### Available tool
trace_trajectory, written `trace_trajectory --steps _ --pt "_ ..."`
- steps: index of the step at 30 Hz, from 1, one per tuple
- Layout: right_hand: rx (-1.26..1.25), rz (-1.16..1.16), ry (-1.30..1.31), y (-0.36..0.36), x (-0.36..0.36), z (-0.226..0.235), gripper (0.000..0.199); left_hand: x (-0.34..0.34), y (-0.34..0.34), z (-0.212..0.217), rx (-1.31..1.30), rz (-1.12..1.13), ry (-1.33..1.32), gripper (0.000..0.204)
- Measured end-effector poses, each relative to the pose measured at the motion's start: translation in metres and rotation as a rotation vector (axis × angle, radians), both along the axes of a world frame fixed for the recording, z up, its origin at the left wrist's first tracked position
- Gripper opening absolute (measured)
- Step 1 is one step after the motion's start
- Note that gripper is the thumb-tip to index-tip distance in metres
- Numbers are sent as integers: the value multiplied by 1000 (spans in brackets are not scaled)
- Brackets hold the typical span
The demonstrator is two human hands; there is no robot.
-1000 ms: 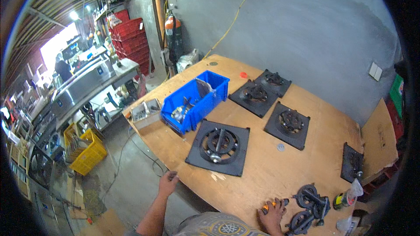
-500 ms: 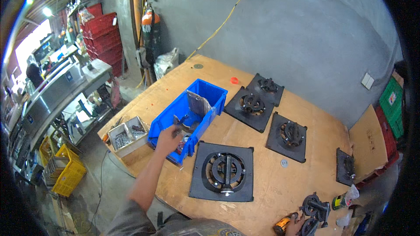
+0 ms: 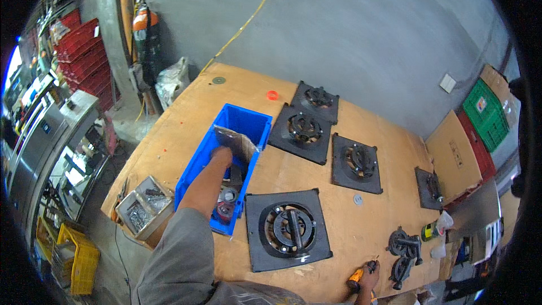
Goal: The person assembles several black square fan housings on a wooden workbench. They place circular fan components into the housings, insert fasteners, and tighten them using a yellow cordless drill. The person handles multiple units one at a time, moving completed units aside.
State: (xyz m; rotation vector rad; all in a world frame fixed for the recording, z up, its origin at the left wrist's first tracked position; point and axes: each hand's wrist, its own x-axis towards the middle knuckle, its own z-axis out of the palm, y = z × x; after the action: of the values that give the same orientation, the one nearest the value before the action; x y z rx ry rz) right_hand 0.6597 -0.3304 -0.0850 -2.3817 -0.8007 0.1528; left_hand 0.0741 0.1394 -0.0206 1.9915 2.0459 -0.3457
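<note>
My left hand (image 3: 222, 157) reaches down into a long blue plastic bin (image 3: 186, 173), beside an upright divider plate (image 3: 237, 142). Its fingers are hidden in there, so I cannot see what they touch. Dark metal parts and a reddish piece (image 3: 224, 211) lie in the bin's near end. At the lower right, my right hand (image 3: 370, 278) is closed round an orange and black cordless drill (image 3: 355, 278), its bit pointing away from me. Between the hands, a square black burner plate (image 3: 259, 237) lies on the table with a round casting (image 3: 289, 229) on it.
Several more black plates (image 3: 357, 164) with castings stand across the wooden table (image 3: 192, 99). Loose black castings (image 3: 402, 248) and a small can (image 3: 430, 231) are right of the drill. A divided tray of screws (image 3: 144, 209) sits left of the bin. A cardboard sheet (image 3: 454, 155) leans at the right.
My left hand has gone deeper into the blue bin, toward its divider. The drill in my right hand now stands farther from the loose castings. The whole view has shifted.
</note>
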Motion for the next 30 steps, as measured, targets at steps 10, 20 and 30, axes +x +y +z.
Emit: trace_trajectory --steps 10,20,30 --pt "84 56 204 7 -6 25 51 5 -17 8 207 114 -113 24" --pt "149 182 -314 20 -81 69 46 5 -218 90 477 262 -1192 31" --pt "21 946 849 87 -305 137 35 97 -357 63 156 -286 -1076 29"
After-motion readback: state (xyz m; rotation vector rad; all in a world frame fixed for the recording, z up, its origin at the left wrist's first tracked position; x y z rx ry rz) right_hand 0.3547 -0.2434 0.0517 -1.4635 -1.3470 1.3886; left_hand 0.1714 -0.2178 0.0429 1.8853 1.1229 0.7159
